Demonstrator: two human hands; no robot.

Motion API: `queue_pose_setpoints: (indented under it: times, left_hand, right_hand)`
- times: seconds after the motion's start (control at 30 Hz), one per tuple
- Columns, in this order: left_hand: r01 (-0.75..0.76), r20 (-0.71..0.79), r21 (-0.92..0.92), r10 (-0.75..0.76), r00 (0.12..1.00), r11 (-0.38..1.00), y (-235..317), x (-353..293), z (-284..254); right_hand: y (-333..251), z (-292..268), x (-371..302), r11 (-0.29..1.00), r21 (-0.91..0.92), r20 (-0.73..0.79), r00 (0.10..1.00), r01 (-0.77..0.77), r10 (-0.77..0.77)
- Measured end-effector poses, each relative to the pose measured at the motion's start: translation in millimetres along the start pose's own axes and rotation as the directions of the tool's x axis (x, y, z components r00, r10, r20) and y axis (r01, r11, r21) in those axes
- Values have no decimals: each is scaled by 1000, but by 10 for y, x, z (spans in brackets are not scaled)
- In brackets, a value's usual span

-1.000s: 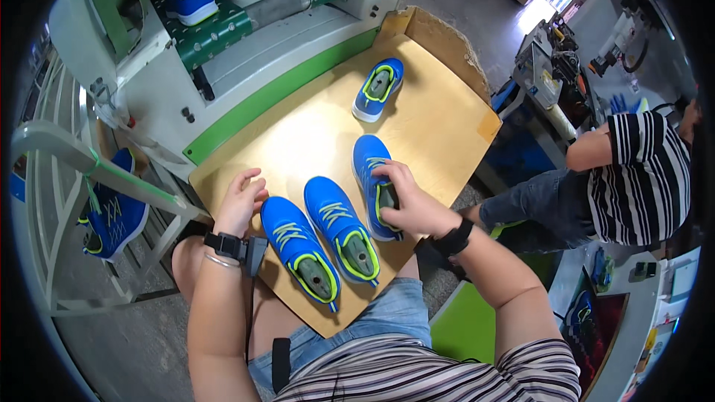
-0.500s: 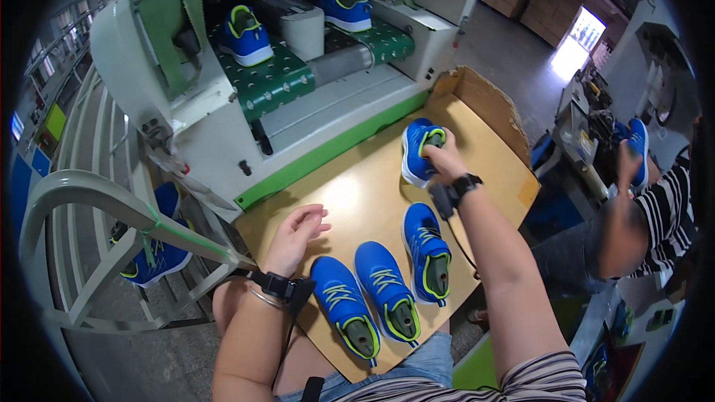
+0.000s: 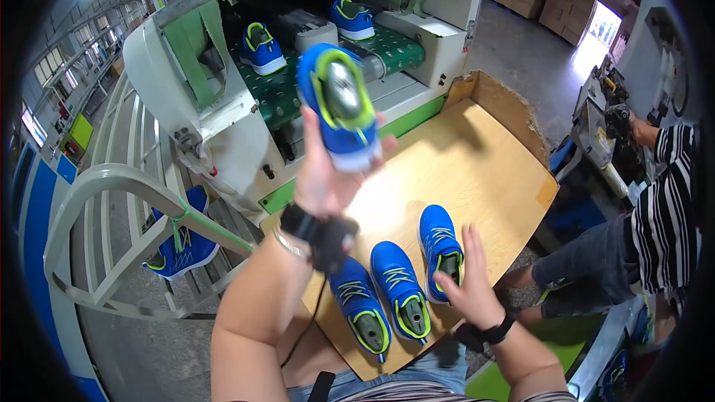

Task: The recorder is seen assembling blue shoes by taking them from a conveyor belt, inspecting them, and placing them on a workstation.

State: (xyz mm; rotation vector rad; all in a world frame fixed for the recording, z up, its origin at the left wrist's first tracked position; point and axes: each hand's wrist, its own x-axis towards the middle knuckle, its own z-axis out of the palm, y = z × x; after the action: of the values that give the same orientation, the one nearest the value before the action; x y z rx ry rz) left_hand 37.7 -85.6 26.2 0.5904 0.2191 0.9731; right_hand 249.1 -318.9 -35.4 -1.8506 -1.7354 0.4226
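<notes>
A blue sneaker (image 3: 311, 82) with lime lining and a dark last inside is held up in my left hand (image 3: 328, 179), its heel towards me, raised in front of the conveyor. My right hand (image 3: 477, 286) has its fingers apart and holds nothing; it is beside the rightmost sneaker (image 3: 439, 234) on the wooden board (image 3: 477, 156). To the left of that one lie a middle sneaker (image 3: 391, 264) and a left sneaker (image 3: 351, 283), all with toes pointing away from me and lasts inside.
A machine with a green conveyor belt (image 3: 398, 48) stands ahead, carrying two sneakers (image 3: 262, 56). A torn cardboard edge (image 3: 514, 104) borders the board's far right. On the left is a metal rack (image 3: 112, 179) with blue shoes (image 3: 186, 253). A co-worker (image 3: 659, 208) sits at right.
A sneaker that my right hand held at the far side of the board is now up in my left hand. My right hand has let go and come back near the rightmost shoe.
</notes>
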Motion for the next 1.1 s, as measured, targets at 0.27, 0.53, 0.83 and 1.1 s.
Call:
queue_pose_setpoints:
  times: [0.27,0.53,0.83,1.1]
  left_hand:
    - [-198,-251,-263,131,959,944,355,316,-319]
    - [19,-61,15,-18,998,1000,368,-85,-549]
    - [392,-273,371,-304,913,842,-344,-846,-1166]
    - [391,-416,545,-166,894,741,-486,-644,-1358]
  right_hand:
    - [259,596,-511,875,420,-107,945,-240,310]
    - [517,147,389,235,961,-6,836,-147,548]
    - [-410,-426,3531,893,265,-576,803,363,-155]
    - [-320,449,3758,997,-57,-187,981,45,-55]
